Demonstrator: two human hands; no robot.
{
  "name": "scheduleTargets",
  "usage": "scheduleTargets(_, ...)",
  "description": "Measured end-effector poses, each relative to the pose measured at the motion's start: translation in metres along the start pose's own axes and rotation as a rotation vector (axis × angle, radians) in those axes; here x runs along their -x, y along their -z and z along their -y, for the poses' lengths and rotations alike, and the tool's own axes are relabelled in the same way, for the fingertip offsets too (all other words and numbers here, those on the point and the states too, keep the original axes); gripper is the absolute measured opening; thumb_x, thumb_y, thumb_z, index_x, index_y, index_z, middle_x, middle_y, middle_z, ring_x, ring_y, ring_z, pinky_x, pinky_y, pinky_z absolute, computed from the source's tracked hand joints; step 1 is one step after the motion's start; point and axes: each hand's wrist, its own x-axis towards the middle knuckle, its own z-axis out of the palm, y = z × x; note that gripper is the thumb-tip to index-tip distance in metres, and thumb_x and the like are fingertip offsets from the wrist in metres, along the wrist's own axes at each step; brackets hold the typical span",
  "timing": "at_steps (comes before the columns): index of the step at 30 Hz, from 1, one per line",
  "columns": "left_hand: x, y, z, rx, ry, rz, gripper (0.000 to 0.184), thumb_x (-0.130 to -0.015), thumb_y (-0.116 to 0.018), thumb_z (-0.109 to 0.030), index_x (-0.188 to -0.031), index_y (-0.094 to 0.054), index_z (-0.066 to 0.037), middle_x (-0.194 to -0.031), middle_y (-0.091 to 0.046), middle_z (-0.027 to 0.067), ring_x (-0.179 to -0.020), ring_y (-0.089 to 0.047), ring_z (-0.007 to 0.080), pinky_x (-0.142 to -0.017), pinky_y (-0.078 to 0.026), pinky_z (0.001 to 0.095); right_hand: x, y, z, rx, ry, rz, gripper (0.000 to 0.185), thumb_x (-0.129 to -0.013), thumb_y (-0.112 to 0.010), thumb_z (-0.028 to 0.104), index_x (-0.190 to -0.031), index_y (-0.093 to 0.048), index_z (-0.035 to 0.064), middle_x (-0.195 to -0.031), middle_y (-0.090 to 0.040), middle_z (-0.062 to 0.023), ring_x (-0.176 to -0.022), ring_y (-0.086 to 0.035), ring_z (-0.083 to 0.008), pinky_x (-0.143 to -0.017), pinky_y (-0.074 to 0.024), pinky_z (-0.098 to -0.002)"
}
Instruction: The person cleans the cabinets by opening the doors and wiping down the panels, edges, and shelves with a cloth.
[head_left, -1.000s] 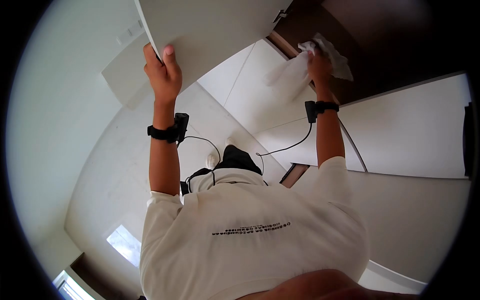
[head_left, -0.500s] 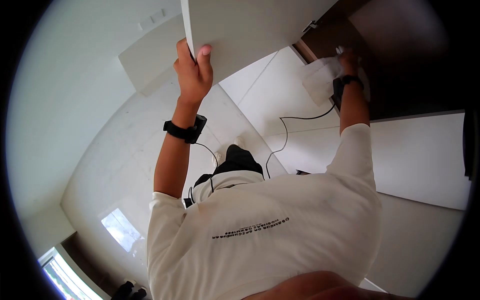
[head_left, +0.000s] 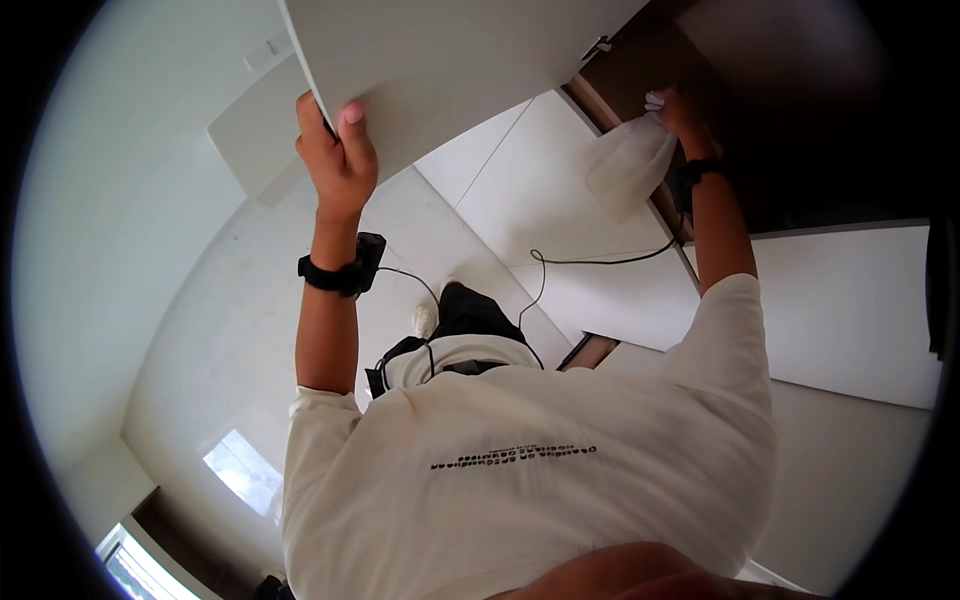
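Observation:
My left hand [head_left: 338,160] grips the free edge of a pale cabinet door [head_left: 460,80], thumb on the near face and fingers around the edge. The door stands swung out from a dark brown cabinet interior [head_left: 800,160]. At the front of that interior, my right hand [head_left: 686,118] is closed on a thin white cloth [head_left: 630,168]. The cloth hangs bunched from the fingers over the cabinet's front edge. Shadow darkens part of the right hand.
A metal hinge [head_left: 597,47] joins the door to the cabinet. White cabinet fronts [head_left: 820,300] lie below the opening. A black cable [head_left: 600,262] runs from my right wrist to my waist. Glossy pale floor [head_left: 220,340] spreads at the left, with a window [head_left: 150,565] at lower left.
My left hand and the door edge have shifted left in view. The right hand has moved slightly left, and the cloth now hangs more gathered beneath it.

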Motion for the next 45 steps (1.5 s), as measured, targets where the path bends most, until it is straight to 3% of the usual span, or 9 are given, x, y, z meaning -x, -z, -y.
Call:
scheduleTargets(10, -0.004, -0.009, 0.011, -0.131, -0.220, -0.089, 0.035, -0.106, -0.046, -0.035, -0.106, -0.053, 0.000, -0.095, -0.056, 0.0059, -0.080, -0.051, 0.0150, -0.076, -0.043, 0.0291, -0.023, 0.018, 0.013, -0.113, -0.140, 0.122, 0.034, -0.088, -0.059, 0.012, -0.121, -0.070, 0.0106, -0.131, -0.063, -0.0173, -0.123, -0.060, -0.0327, -0.103, -0.0480, -0.0422)
scheduleTargets(21, 0.036, 0.013, 0.039, 0.261, 0.205, 0.167, 0.077, -0.092, -0.055, -0.069, -0.122, -0.054, 0.003, -0.116, -0.060, 0.0084, -0.101, -0.060, 0.0182, -0.082, -0.050, 0.0347, 0.065, -0.032, 0.025, 0.050, 0.031, -0.309, 0.022, -0.094, -0.059, 0.024, -0.110, -0.071, 0.0138, -0.120, -0.065, -0.0148, -0.105, -0.067, -0.0309, -0.081, -0.0571, -0.0464)
scheduleTargets(26, 0.071, 0.012, 0.067, 0.632, 0.220, 0.323, 0.069, -0.097, -0.055, -0.058, -0.129, -0.051, 0.003, -0.124, -0.060, 0.0121, -0.107, -0.061, 0.0233, -0.089, -0.052, 0.0386, 0.032, -0.032, 0.049, -0.066, -0.306, -0.223, 0.031, -0.093, -0.056, 0.020, -0.122, -0.067, 0.0165, -0.129, -0.064, -0.0099, -0.115, -0.062, -0.0322, -0.095, -0.0526, -0.0432)
scheduleTargets(31, 0.068, 0.012, 0.092, 0.323, 0.155, 0.594, 0.060, -0.102, -0.053, -0.044, -0.142, -0.045, -0.001, -0.142, -0.052, 0.0140, -0.123, -0.055, 0.0259, -0.099, -0.047, 0.0382, 0.074, -0.043, 0.088, -0.047, -0.300, -0.514, 0.036, -0.091, -0.060, 0.026, -0.125, -0.067, 0.0201, -0.122, -0.064, -0.0179, -0.108, -0.065, -0.0327, -0.090, -0.0550, -0.0452)
scheduleTargets(34, 0.106, -0.032, 0.112, 0.963, 0.817, 0.774, 0.061, -0.102, -0.051, -0.042, -0.151, -0.038, -0.007, -0.151, -0.045, 0.0118, -0.135, -0.046, 0.0275, -0.107, -0.041, 0.0376, 0.133, -0.052, 0.121, -0.141, -0.346, -0.655, 0.044, -0.090, -0.058, 0.023, -0.133, -0.061, 0.0287, -0.121, -0.063, -0.0173, -0.107, -0.065, -0.0335, -0.088, -0.0550, -0.0458)
scheduleTargets(38, 0.111, -0.035, 0.151, 1.245, 0.689, 1.301, 0.057, -0.103, -0.046, -0.032, -0.152, -0.035, -0.006, -0.153, -0.043, 0.0126, -0.137, -0.045, 0.0323, -0.109, -0.043, 0.0479, 0.262, -0.120, 0.158, -0.641, -0.195, -0.216, 0.048, -0.085, -0.058, 0.020, -0.132, -0.062, 0.0262, -0.116, -0.068, -0.0151, -0.105, -0.065, -0.0353, -0.087, -0.0540, -0.0459)
scheduleTargets(40, 0.085, -0.072, 0.141, 1.833, 0.956, 1.479, 0.060, -0.102, -0.044, -0.037, -0.154, -0.031, -0.008, -0.155, -0.039, 0.0125, -0.136, -0.045, 0.0345, -0.110, -0.041, 0.0493, 0.294, -0.175, 0.181, -0.607, -0.268, -0.096, 0.043, -0.089, -0.061, 0.023, -0.132, -0.062, 0.0168, -0.118, -0.068, -0.0149, -0.107, -0.066, -0.0313, -0.091, -0.0511, -0.0461)
scheduleTargets(42, 0.086, -0.034, 0.024, 0.831, 0.894, 1.122, 0.068, -0.100, -0.046, -0.046, -0.155, -0.028, -0.010, -0.154, -0.038, 0.0149, -0.136, -0.043, 0.0365, -0.109, -0.039, 0.0503, 0.333, -0.171, 0.213, -0.895, -0.464, -0.267, 0.050, -0.093, -0.060, 0.029, -0.139, -0.054, 0.0116, -0.130, -0.063, -0.0170, -0.121, -0.059, -0.0350, -0.103, -0.0454, -0.0442)
scheduleTargets(45, 0.079, -0.027, -0.036, 1.005, 1.062, 1.142, 0.070, -0.099, -0.044, -0.052, -0.152, -0.030, -0.009, -0.146, -0.042, 0.0142, -0.135, -0.043, 0.0351, -0.109, -0.038, 0.0472, 0.389, -0.118, 0.239, -1.163, -0.600, -0.308, 0.048, -0.098, -0.057, 0.035, -0.138, -0.055, 0.0097, -0.135, -0.061, -0.0161, -0.122, -0.058, -0.0348, -0.104, -0.0442, -0.0439)
